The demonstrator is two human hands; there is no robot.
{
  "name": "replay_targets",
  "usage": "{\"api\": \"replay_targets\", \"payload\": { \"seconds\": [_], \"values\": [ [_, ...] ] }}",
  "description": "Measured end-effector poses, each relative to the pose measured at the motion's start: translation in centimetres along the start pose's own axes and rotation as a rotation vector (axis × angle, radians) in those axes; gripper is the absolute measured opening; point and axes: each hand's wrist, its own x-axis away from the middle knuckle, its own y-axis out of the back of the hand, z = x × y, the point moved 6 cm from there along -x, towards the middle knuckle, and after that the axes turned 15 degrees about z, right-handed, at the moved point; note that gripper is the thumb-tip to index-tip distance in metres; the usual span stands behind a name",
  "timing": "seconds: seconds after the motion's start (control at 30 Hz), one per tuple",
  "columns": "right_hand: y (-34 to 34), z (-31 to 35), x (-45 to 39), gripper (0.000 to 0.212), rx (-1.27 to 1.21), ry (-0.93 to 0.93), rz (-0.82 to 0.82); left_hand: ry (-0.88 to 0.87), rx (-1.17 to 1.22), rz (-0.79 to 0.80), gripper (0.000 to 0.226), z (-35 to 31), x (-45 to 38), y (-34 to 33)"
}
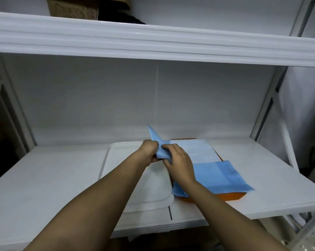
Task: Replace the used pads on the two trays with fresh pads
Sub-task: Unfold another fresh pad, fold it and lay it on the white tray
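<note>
Two trays lie side by side on a white shelf: a white tray [106, 160] on the left and an orange tray [231, 196] on the right. My left hand [149, 149] and my right hand [178, 156] both grip a crumpled blue pad [158, 142] above the gap between the trays; one corner of it sticks up. On the orange tray lie a pale, whitish-blue pad [196, 149] at the back and a blue pad [218, 176] at the front, overhanging the tray's right edge. The white tray shows a bare white surface.
The shelf [44, 178] extends left and right of the trays. An upper shelf [153, 40] overhangs close above, carrying a cardboard box [71, 8]. White metal uprights [269, 109] stand at the right, and a dark opening lies at the left.
</note>
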Motion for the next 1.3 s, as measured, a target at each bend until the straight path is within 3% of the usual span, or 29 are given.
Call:
{"api": "replay_targets", "payload": {
  "seconds": [0.17, 0.33, 0.63, 0.87, 0.97, 1.1, 1.23, 1.3],
  "values": [
    [-2.9, -2.4, 1.9, 0.048, 0.101, -0.144, 0.066, 0.005, -0.131, -0.044, 0.018, 1.0, 0.6, 4.8],
    [-5.9, -4.2, 3.1, 0.051, 0.383, -0.282, 0.385, 0.032, -0.251, -0.076, 0.018, 2.8, 1.2, 8.7],
    [-10.2, -1.3, 3.6, 0.044, 0.632, -0.06, 0.512, 0.043, -0.463, -0.19, 0.063, 8.6, 0.5, 14.8],
    [-12.8, -2.3, 4.3, 0.038, 0.583, -0.011, 0.607, 0.128, -0.687, -0.196, 0.048, 12.2, -0.7, 16.3],
    [-12.4, -2.1, 4.4, 0.025, 0.551, 0.036, 0.618, 0.246, -0.79, -0.127, 0.018, 13.1, -0.6, 15.4],
    [-11.3, -2.6, 4.7, 0.063, 0.448, -0.008, 0.611, 0.389, -0.943, -0.086, 0.048, 14.4, -1.0, 14.9],
    [-10.2, -4.1, 4.2, 0.047, 0.424, -0.142, 0.574, 0.396, -1.079, -0.041, 0.053, 13.9, -1.0, 13.3],
    [-9.6, -5.2, 4.0, 0.055, 0.365, -0.231, 0.562, 0.389, -1.146, 0.009, 0.051, 13.9, -1.3, 12.1]
  ]
}}
